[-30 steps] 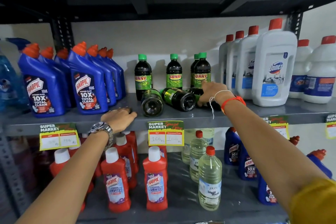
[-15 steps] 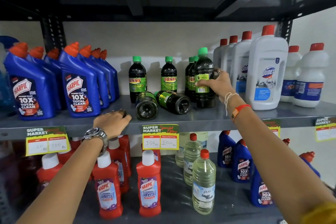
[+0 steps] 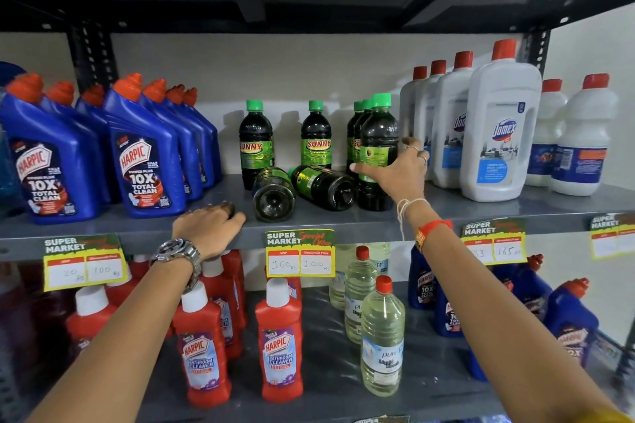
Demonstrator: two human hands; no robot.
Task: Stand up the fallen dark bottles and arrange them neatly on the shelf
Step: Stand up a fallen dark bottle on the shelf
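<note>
Several dark bottles with green caps stand on the grey shelf (image 3: 343,221). My right hand (image 3: 395,172) grips the front upright dark bottle (image 3: 378,134), which stands with its back label facing me. Two fallen dark bottles lie with their bases toward me: one (image 3: 273,196) at the left, another (image 3: 326,187) touching the held bottle's left side. Upright bottles stand behind at the left (image 3: 256,144), the middle (image 3: 316,139) and behind the held one. My left hand (image 3: 209,227) rests flat on the shelf's front edge, holding nothing.
Blue Harpic bottles (image 3: 144,154) fill the shelf's left end. White Domex bottles (image 3: 498,134) stand close to the right of my right hand. Red cleaner bottles (image 3: 278,343) and clear bottles (image 3: 381,340) fill the lower shelf. Price tags (image 3: 300,252) hang on the shelf edge.
My right hand lifted a fallen bottle from the right of the pile and stood it upright in front of the right-hand row. The left hand stayed on the shelf edge.
</note>
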